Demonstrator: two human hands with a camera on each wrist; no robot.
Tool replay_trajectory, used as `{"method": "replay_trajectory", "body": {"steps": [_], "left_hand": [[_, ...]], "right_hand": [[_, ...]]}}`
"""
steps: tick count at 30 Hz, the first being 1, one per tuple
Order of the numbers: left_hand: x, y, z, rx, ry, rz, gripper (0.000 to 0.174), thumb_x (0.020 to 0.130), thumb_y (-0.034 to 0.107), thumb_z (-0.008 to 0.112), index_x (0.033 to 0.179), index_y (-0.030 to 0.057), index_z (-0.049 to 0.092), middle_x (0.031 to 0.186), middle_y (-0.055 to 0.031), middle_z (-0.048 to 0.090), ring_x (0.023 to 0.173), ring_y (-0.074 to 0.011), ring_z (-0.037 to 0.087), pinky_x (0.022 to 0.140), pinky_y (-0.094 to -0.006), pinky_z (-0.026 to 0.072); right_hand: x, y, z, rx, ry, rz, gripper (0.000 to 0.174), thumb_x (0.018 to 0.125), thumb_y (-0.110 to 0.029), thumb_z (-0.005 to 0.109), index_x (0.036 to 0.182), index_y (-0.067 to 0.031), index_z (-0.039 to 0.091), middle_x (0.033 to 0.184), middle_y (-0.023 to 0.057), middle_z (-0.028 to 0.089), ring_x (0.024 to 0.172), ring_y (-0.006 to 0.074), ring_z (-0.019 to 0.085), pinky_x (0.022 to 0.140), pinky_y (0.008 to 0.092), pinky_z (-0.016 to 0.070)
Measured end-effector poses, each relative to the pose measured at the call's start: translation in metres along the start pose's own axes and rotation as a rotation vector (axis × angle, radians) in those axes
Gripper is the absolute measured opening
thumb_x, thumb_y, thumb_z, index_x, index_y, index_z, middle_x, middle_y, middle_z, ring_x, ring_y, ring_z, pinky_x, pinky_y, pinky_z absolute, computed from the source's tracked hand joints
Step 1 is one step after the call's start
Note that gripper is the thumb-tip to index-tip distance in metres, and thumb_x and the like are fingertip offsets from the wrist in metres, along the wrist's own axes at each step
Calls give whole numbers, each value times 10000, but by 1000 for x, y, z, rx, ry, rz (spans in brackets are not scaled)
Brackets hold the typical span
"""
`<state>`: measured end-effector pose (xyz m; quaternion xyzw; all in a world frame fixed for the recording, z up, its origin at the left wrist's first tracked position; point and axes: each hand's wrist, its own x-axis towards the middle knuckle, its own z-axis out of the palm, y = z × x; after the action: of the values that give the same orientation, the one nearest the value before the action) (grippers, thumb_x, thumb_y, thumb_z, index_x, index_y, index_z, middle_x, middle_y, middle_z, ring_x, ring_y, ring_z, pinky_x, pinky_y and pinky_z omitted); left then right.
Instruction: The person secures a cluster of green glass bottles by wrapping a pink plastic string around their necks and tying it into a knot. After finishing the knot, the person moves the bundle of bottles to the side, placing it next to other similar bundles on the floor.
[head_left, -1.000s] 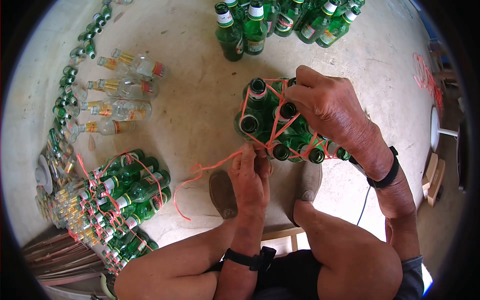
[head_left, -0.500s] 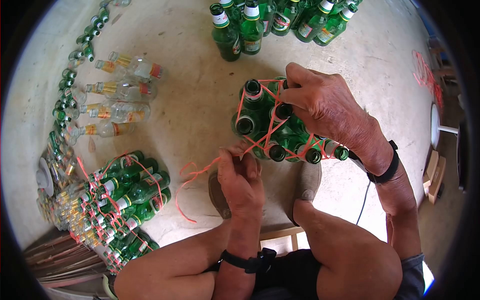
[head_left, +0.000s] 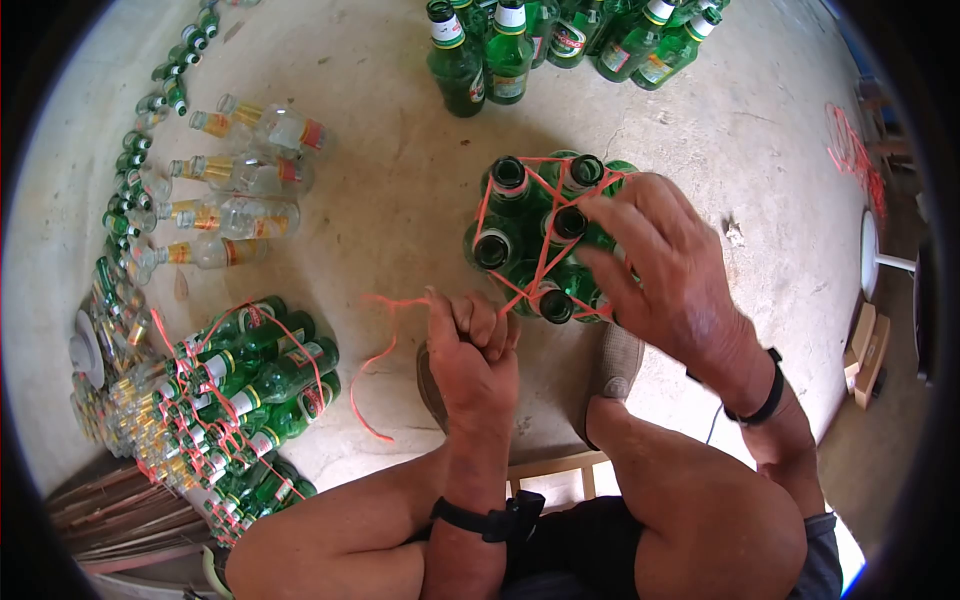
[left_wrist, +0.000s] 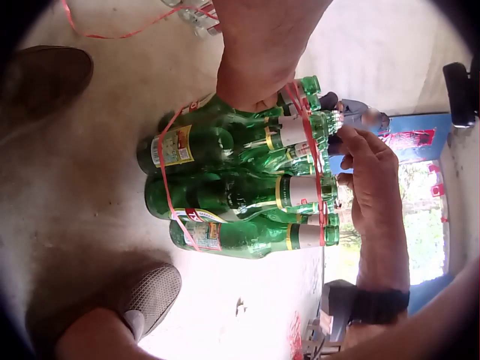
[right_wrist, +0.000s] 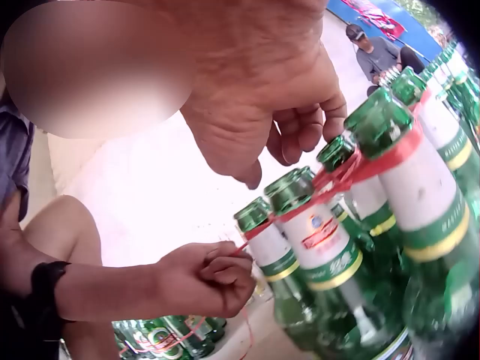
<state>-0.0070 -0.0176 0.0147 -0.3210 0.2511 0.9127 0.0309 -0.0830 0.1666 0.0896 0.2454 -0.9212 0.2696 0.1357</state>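
A bundle of green beer bottles (head_left: 520,250) stands upright on the floor, its necks laced crosswise with red plastic string (head_left: 548,235). In the left wrist view another loop of string circles the bottle bodies (left_wrist: 225,195). My left hand (head_left: 470,350) grips the string's loose end beside the near-left corner of the bundle, fingers curled; the tail trails to the left. In the right wrist view the string runs taut from this fist (right_wrist: 206,281) to a bottle neck. Over the right side of the bundle is my right hand (head_left: 670,260), thumb and fingers apart and bent, holding nothing, fingertips close to the bottle mouths.
More green bottles (head_left: 505,60) stand at the far side. Clear glass bottles (head_left: 240,215) lie to the left, near a tied green bundle (head_left: 270,370). Red string (head_left: 855,165) lies at the right. Another person (right_wrist: 375,56) sits in the background. My shoes flank the bundle's near side.
My right hand has left the far bottle neck and moved right and nearer, its fingers spreading. My left hand has drawn the string leftward, away from the bundle, and its fingers have curled tighter.
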Motion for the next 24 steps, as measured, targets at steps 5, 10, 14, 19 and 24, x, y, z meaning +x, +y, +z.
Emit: {"method": "replay_trajectory", "body": {"steps": [5,10,14,19,24], "left_hand": [[0,5,1,32,-1,21,526,1153,425,358,688,179,335,603,36,311,524,-111,232,555,-310,254],[-1,2,3,162,108,82,520,1125,395,444,668,187,309,578,39,265,513,-109,211,520,-311,211],[-1,12,6,279,181,185,510,1103,365,500,670,183,302,571,44,248,495,-109,194,490,-326,189],[-1,10,5,291,261,211,497,1082,347,539,671,181,313,572,46,256,478,-106,204,472,-328,185],[-3,10,5,327,325,292,485,1079,322,551,673,175,330,572,49,268,463,-103,224,459,-324,188]], "right_hand": [[-36,-12,1,-53,-223,-46,320,658,-210,832,902,-105,653,907,52,544,913,255,569,908,431,473],[-43,1,13,-189,-240,-148,161,676,-177,740,749,-114,612,869,39,532,958,240,553,922,422,464],[-43,0,11,-199,-273,-146,107,690,-163,689,713,-117,595,860,38,530,965,236,557,918,416,465],[-43,2,11,-184,-248,-140,107,690,-168,690,711,-122,596,848,36,525,964,236,560,905,405,465],[-42,2,10,-170,-263,-133,113,684,-165,696,696,-119,593,856,39,540,970,239,564,897,400,467]]}}
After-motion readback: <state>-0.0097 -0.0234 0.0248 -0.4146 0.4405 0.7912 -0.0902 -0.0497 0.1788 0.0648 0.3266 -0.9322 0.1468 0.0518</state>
